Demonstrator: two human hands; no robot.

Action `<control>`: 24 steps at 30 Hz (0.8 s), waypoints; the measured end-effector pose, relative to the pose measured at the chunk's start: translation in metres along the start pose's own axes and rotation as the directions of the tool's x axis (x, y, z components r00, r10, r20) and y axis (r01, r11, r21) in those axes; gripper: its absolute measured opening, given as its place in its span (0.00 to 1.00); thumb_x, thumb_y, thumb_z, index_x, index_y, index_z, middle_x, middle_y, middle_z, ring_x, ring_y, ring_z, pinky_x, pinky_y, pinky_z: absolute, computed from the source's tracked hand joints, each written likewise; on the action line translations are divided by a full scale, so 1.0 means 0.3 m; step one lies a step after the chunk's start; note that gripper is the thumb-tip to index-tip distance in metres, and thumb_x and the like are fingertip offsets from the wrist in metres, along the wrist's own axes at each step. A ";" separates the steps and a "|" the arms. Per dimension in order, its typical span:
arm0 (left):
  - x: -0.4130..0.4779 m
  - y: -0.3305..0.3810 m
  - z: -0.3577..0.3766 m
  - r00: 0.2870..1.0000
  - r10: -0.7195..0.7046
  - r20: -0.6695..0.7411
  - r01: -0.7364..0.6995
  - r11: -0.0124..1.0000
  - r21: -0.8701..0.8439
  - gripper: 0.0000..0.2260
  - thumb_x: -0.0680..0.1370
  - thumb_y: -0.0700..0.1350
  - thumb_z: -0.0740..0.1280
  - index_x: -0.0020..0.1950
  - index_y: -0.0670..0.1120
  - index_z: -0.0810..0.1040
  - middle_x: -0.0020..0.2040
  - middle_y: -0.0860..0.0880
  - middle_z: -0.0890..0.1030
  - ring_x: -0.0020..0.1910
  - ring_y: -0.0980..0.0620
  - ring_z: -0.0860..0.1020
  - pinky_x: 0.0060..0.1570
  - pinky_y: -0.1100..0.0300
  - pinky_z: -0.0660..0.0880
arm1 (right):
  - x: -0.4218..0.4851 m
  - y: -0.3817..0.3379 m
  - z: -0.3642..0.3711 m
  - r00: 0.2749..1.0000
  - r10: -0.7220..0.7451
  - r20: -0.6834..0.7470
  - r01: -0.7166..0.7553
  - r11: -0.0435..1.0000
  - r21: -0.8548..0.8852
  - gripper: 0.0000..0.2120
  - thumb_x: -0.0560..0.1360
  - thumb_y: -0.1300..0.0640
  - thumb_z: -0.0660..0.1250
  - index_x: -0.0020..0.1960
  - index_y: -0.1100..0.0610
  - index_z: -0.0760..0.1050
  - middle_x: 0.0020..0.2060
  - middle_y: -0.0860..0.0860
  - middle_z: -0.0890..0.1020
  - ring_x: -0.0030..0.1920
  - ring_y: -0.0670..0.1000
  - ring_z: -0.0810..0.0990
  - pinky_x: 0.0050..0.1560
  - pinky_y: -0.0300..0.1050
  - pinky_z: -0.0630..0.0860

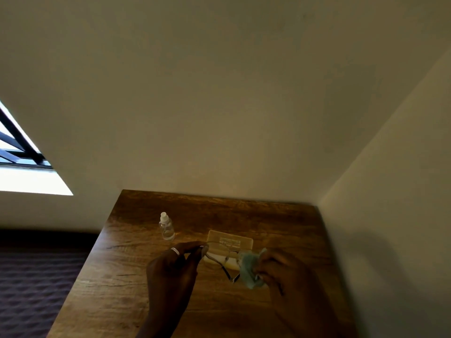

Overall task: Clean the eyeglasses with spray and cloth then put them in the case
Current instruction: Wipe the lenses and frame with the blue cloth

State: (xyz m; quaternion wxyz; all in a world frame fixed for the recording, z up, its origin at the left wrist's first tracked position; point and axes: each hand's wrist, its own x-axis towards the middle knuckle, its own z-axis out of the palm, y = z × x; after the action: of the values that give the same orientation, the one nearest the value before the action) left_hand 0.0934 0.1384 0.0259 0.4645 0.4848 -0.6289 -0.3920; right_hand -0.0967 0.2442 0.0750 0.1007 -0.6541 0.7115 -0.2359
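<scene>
While the thin, dark-rimmed wire eyeglasses [225,261] are held above the brown wooden table [117,272], one end is pinched by the left hand [174,269], and a crumpled pale blue cloth [250,269] is pressed on the other lens by the right hand [283,272]; a clear spray bottle [166,228] and pale flat case [230,242] are seen behind.

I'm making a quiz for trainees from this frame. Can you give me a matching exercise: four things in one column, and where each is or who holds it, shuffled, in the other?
Column 1:
1. spray bottle
2. eyeglasses
3. cloth
4. case

Column 2:
A. pinched at one end by the left hand
B. lying on the table just beyond the hands
C. standing upright on the table, left of the case
D. bunched in the right hand against one lens

Pairs: 1-C, 2-A, 3-D, 4-B
</scene>
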 end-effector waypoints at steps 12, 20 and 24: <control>0.047 -0.028 -0.047 0.998 0.058 0.021 -0.058 0.998 -0.004 0.11 0.70 0.40 0.77 0.44 0.56 0.84 0.35 0.54 0.85 0.23 0.52 0.79 0.23 0.56 0.75 | 0.084 -0.117 0.059 1.000 -0.001 -0.024 0.001 1.000 0.003 0.06 0.70 0.59 0.71 0.46 0.50 0.82 0.49 0.43 0.79 0.48 0.41 0.76 0.43 0.27 0.70; 0.087 -0.090 -0.137 0.998 0.058 0.006 -0.057 0.998 -0.041 0.07 0.69 0.47 0.74 0.47 0.55 0.84 0.39 0.61 0.85 0.25 0.52 0.80 0.24 0.52 0.77 | 0.014 -0.096 0.042 0.989 0.053 0.140 -0.097 0.939 0.329 0.16 0.67 0.66 0.76 0.46 0.46 0.84 0.49 0.37 0.81 0.50 0.39 0.81 0.48 0.34 0.79; 0.121 -0.108 -0.159 0.996 0.083 -0.041 -0.085 0.994 -0.069 0.06 0.71 0.45 0.75 0.47 0.52 0.85 0.35 0.53 0.85 0.24 0.48 0.79 0.23 0.50 0.74 | -0.012 -0.109 0.054 0.968 0.051 0.245 -0.152 0.896 0.417 0.15 0.67 0.62 0.76 0.47 0.42 0.84 0.49 0.39 0.82 0.48 0.41 0.83 0.47 0.37 0.80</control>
State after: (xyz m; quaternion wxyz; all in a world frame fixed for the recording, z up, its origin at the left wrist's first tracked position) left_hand 0.1438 0.0937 0.0154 0.5093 0.4484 -0.6256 -0.3849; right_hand -0.0601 0.2432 0.0756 0.3364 -0.5999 0.6584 -0.3057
